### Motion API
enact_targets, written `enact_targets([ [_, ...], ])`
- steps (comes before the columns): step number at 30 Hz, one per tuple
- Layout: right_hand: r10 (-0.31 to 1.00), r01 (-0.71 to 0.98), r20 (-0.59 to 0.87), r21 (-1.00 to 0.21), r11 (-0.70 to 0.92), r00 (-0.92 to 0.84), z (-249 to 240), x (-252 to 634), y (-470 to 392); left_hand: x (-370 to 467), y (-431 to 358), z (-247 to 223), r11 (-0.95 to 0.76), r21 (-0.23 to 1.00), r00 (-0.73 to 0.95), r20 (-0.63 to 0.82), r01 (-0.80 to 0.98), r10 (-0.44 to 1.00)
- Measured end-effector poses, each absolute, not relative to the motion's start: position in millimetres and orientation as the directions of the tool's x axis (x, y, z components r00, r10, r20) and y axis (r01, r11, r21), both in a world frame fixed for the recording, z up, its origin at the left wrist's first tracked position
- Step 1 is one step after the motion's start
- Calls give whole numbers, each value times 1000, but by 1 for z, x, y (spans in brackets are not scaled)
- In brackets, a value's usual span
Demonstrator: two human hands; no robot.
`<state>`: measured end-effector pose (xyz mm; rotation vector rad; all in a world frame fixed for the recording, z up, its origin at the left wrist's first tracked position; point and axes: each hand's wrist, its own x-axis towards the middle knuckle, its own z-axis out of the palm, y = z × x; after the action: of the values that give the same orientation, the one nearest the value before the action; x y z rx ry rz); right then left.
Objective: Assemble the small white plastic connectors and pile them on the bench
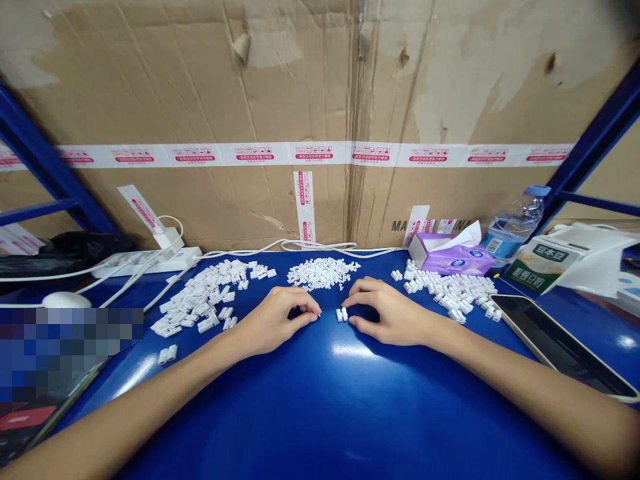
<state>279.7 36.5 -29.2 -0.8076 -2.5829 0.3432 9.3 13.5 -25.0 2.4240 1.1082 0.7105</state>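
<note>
My left hand [283, 319] is pinched, with the tip of a tiny white piece [319, 315] showing at its fingertips. My right hand [383, 312] rests on the blue table [320, 407], its thumb and fingers curved apart beside a small white two-part block [342, 315]; whether the fingertips touch the block is hard to tell. Behind the hands lies a heap of tiny white pieces [323, 272]. A pile of white plastic blocks [200, 297] spreads out at the left, and another pile of white blocks [450, 288] lies at the right.
A purple tissue pack [453, 257], a plastic bottle [515, 223] and a carton [543, 263] stand at the back right, with a phone [565, 343] in front. White cables and a power strip [150, 260] lie back left. Cardboard [225, 207] walls the rear.
</note>
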Motion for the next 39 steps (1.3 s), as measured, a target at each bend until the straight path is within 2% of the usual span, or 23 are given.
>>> enact_targets([
  [8, 591, 485, 311, -356, 799, -744, -30, 279, 36, 4, 19, -26, -601, 469, 539, 276, 647, 796],
  [21, 591, 471, 324, -380, 796, -738, -30, 274, 35, 14, 15, -26, -571, 454, 493, 290, 684, 820],
  [39, 582, 460, 340, -377, 804, -739, -33, 275, 35, 22, 5, -25, -549, 621, 401, 377, 560, 835],
])
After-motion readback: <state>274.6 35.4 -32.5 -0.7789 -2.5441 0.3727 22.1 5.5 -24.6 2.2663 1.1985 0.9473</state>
